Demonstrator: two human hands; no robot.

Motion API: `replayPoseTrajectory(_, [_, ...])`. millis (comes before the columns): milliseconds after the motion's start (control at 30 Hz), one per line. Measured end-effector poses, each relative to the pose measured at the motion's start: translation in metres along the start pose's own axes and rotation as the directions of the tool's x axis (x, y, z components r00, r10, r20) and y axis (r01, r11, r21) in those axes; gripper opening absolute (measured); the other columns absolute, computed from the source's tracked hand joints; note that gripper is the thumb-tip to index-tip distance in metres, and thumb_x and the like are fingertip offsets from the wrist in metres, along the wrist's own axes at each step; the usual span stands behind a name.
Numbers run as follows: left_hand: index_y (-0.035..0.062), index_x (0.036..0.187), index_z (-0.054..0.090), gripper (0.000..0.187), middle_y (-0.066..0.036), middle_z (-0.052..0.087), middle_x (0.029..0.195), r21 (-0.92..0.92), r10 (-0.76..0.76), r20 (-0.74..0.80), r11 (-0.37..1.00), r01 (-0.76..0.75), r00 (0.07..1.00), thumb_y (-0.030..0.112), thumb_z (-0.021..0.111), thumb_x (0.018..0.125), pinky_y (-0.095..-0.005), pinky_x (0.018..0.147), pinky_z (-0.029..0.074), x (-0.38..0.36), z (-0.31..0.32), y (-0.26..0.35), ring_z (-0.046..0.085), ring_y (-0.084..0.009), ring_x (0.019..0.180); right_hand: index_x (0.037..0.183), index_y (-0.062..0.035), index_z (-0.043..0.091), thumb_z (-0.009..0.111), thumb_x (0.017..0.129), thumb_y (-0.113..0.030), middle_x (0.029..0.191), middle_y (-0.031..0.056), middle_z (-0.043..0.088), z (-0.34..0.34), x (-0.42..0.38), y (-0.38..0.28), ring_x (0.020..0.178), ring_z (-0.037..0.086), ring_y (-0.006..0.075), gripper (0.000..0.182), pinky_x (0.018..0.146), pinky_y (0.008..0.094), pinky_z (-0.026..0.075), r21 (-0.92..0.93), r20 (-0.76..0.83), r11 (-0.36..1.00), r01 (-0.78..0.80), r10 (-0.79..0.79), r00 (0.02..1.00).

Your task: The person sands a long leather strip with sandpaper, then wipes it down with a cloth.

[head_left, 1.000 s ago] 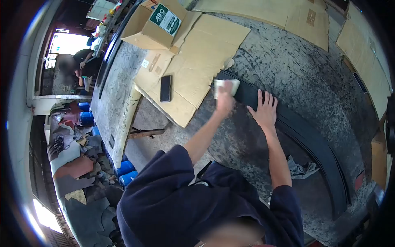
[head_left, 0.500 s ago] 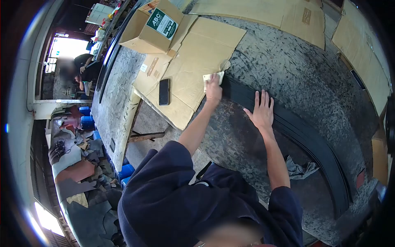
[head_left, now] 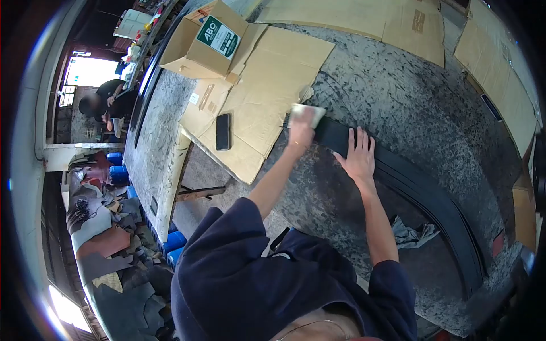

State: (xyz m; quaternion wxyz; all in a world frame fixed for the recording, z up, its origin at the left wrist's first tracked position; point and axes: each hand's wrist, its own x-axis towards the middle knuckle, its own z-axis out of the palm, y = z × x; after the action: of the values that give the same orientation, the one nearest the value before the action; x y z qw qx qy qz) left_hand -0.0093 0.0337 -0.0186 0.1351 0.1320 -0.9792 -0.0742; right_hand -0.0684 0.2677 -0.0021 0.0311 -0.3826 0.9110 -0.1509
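My left hand [head_left: 301, 136] is closed on a small whitish cloth or pad [head_left: 314, 112], slightly blurred, pressed to the end of a stack of long black strips [head_left: 333, 132]. Flat on the same strips, my right hand [head_left: 358, 156] lies with its fingers stretched out, just to the right of the left hand. The strips curve away along the stained dark table [head_left: 392, 79] toward the lower right. A sheet of cardboard [head_left: 278, 74] lies beside the left hand, with a black phone [head_left: 223, 132] on it.
An open cardboard box [head_left: 199, 48] with a green label stands on the cardboard at the upper left. A crumpled grey cloth [head_left: 414, 234] lies inside the strips' curve. Leather scraps [head_left: 111, 238] and blue drums [head_left: 173, 241] are at the left. Another person [head_left: 111, 94] is bent over farther back.
My left hand has slid the whitish cloth a little right and down, from the cardboard's edge onto the strips' end. The right hand stays on the strips. The person behind has bent lower.
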Motion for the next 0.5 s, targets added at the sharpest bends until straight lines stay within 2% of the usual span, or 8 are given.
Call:
replayPoseTrajectory(67, [-0.0009,0.122,0.057,0.051,-0.021,0.061,0.12,-0.144,-0.372,0.023,0.917,0.371,0.928,-0.005,0.058,0.071,-0.0539,0.107,0.039,0.027,-0.009,-0.015,0.058,-0.0401,0.115,0.149,-0.0014,0.039,0.063,0.086,-0.059,0.151,0.0204,0.039,0.0,0.0,0.007,0.138,0.036,0.0347,0.088,0.117,0.053,0.026,-0.018,-0.003,1.0,-0.002,0.002,1.0])
replayPoseTrajectory(133, [-0.0004,0.117,0.058,0.048,-0.022,0.061,0.119,-0.108,-0.413,0.024,0.904,0.413,0.91,-0.007,0.057,0.07,-0.0541,0.107,0.038,0.028,-0.003,-0.001,0.059,-0.0424,0.111,0.148,-0.0016,0.039,0.063,0.087,-0.059,0.15,0.02,0.04,0.001,0.003,0.002,0.138,0.036,0.0343,0.088,0.117,0.0529,0.026,-0.006,-0.011,1.0,-0.018,0.018,1.0])
replayPoseTrajectory(200, [0.0012,0.125,0.057,0.056,-0.02,0.06,0.128,0.011,0.105,-0.078,0.994,-0.104,0.991,-0.004,0.06,0.07,-0.054,0.109,0.037,0.0,0.018,0.011,0.056,-0.0414,0.117,0.148,-0.0016,0.039,0.063,0.087,-0.058,0.149,0.0195,0.04,-0.002,0.006,0.003,0.137,0.036,0.0342,0.087,0.117,0.0527,0.026,0.015,-0.013,1.0,-0.016,0.016,1.0])
replayPoseTrajectory(267, [0.0023,0.129,0.056,0.059,-0.018,0.06,0.131,-0.024,0.211,-0.049,0.977,-0.213,0.976,-0.006,0.06,0.07,-0.0524,0.104,0.041,-0.009,-0.001,-0.005,0.056,-0.0409,0.117,0.148,-0.0015,0.04,0.064,0.087,-0.058,0.147,0.0197,0.042,0.0,0.003,0.004,0.136,0.038,0.0346,0.087,0.116,0.053,0.027,0.008,-0.016,1.0,0.003,-0.003,1.0])
replayPoseTrajectory(333, [0.0055,0.125,0.059,0.055,-0.019,0.06,0.129,-0.261,-0.482,0.155,0.822,0.506,0.862,-0.009,0.056,0.072,-0.0533,0.096,0.046,0.008,-0.024,-0.023,0.055,-0.0455,0.112,0.148,-0.0015,0.039,0.064,0.087,-0.058,0.146,0.0199,0.042,0.002,0.003,0.007,0.136,0.039,0.0351,0.087,0.116,0.0531,0.027,-0.003,-0.031,1.0,0.002,-0.003,1.0])
replayPoseTrajectory(400, [0.0056,0.124,0.058,0.054,-0.019,0.06,0.126,-0.18,-0.517,0.081,0.833,0.523,0.852,-0.009,0.056,0.072,-0.0543,0.096,0.046,0.001,-0.022,-0.023,0.054,-0.0472,0.111,0.148,-0.0014,0.039,0.065,0.086,-0.058,0.145,0.0201,0.043,0.003,0.001,0.001,0.135,0.039,0.0355,0.087,0.115,0.0531,0.028,0.005,-0.052,1.0,0.008,-0.007,0.999])
replayPoseTrajectory(467, [0.0091,0.128,0.058,0.058,-0.027,0.059,0.126,-0.167,-0.314,0.073,0.932,0.322,0.947,-0.01,0.053,0.074,-0.054,0.094,0.047,-0.018,-0.033,-0.013,0.055,-0.0448,0.119,0.147,-0.0012,0.039,0.065,0.086,-0.057,0.145,0.0207,0.044,0.0,0.003,0.003,0.133,0.041,0.0364,0.088,0.115,0.0533,0.029,0.006,-0.048,1.0,0.0,0.0,0.999])
replayPoseTrajectory(500, [0.0046,0.131,0.057,0.06,-0.022,0.057,0.136,-0.076,-0.027,0.023,0.997,0.029,0.999,-0.011,0.054,0.073,-0.0562,0.107,0.039,-0.04,-0.021,-0.021,0.049,-0.0388,0.132,0.147,-0.0013,0.039,0.067,0.085,-0.056,0.145,0.0208,0.043,-0.003,0.004,0.002,0.133,0.041,0.0364,0.088,0.114,0.0534,0.029,0.024,-0.04,1.0,-0.008,0.008,0.999])
